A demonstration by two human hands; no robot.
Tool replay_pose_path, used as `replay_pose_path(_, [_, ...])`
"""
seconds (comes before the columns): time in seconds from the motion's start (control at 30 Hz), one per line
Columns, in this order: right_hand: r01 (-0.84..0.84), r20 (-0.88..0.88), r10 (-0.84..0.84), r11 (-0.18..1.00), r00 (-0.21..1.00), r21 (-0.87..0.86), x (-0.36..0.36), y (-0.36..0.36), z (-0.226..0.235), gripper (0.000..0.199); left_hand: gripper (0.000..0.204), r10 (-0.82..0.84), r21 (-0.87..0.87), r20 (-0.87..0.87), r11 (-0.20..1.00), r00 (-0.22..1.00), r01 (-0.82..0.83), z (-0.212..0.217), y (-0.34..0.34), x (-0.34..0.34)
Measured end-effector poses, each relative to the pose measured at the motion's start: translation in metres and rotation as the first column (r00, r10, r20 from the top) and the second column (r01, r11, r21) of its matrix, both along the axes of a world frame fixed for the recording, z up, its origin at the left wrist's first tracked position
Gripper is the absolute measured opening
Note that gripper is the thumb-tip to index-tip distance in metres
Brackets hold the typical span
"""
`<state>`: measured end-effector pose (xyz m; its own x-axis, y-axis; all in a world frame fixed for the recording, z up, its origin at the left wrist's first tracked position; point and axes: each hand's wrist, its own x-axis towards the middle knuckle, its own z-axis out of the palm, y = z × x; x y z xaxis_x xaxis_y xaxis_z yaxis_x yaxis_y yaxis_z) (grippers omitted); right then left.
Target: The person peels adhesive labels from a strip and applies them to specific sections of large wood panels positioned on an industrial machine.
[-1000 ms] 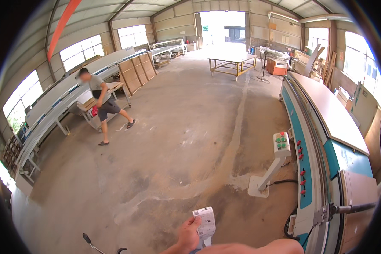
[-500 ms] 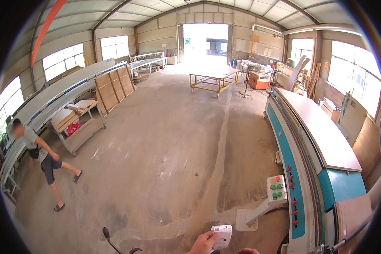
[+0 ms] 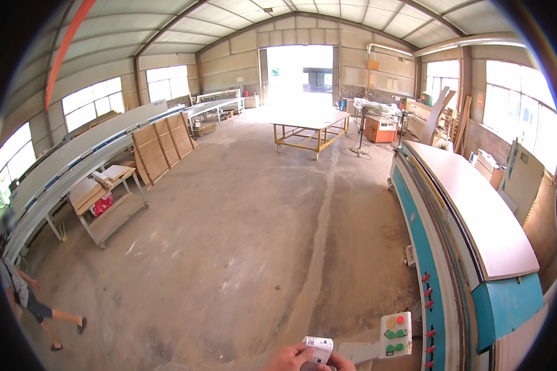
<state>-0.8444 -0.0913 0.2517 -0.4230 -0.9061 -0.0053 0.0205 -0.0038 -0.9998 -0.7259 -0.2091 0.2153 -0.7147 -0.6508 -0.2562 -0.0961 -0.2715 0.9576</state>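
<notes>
Held thing: a small white handset (image 3: 319, 347) with dark print on its face, at 6 o'clock, at the bottom edge of the view.
Left hand: the left hand (image 3: 289, 358) shows only its top at the lower edge; its grip is closed around the handset's left side.
Right hand: only a few knuckles of the right hand (image 3: 340, 362) show, touching the handset's lower right corner; I cannot tell whether its grip is apart or together.
Nearest thing: a white button box (image 3: 395, 334) with red, yellow and green buttons, just beside the hands at 5 o'clock, on a pale arm.
Machine: a long teal and white machine (image 3: 427, 247) runs from 5 o'clock up toward 2 o'clock, with a pale board (image 3: 470, 204) lying flat on top of it.
Floor: bare grey concrete floor (image 3: 241, 247), dusty and scuffed, with a lighter streak running from 6 o'clock toward the doorway.
Room: a large metal-roofed hall with an arched ceiling; a bright open doorway (image 3: 300, 74) at 12 o'clock, windows along both sides.
Middle: a yellow-framed worktop (image 3: 309, 127) stands well apart from the hands, near the doorway.
Left side: a trolley (image 3: 108, 198) stacked with boards at 9 o'clock, brown panels (image 3: 161, 145) leaning beside it.
Other person: a person (image 3: 28, 297) walks at 8 o'clock, well apart.
</notes>
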Motion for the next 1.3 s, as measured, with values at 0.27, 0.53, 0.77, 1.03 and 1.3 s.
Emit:
replay_pose_path(0.27, [0.344, 0.154, -0.358, 0.933, 0.921, 0.108, -0.045, -0.039, -0.003, 0.024, 0.025, -0.372, 0.151, -0.218, 0.901, 0.902, 0.407, 0.018, -0.061, -0.075])
replay_pose_path(0.53, [0.652, -0.02, -0.658, 0.741, 0.753, 0.158, -0.03, -0.086, 0.009, 0.019, 0.028, -0.707, -0.068, 0.157, 0.689, 0.689, 0.722, 0.045, -0.129, -0.119])
replay_pose_path(0.77, [0.876, 0.166, -0.881, 0.465, 0.443, 0.129, -0.001, -0.106, 0.02, 0.019, 0.026, -0.872, 0.049, 0.057, 0.489, 0.486, 0.871, 0.018, -0.143, -0.145])
replay_pose_path(1.03, [0.926, 0.072, -0.932, 0.362, 0.356, 0.105, 0.018, -0.08, 0.03, 0.023, 0.022, -0.913, 0.144, -0.024, 0.401, 0.408, 0.905, 0.024, -0.117, -0.141])
replay_pose_path(1.3, [0.912, 0.06, -0.917, 0.399, 0.395, 0.098, 0.029, -0.033, 0.016, 0.023, 0.022, -0.919, 0.173, -0.016, 0.386, 0.395, 0.906, 0.049, -0.072, -0.131])
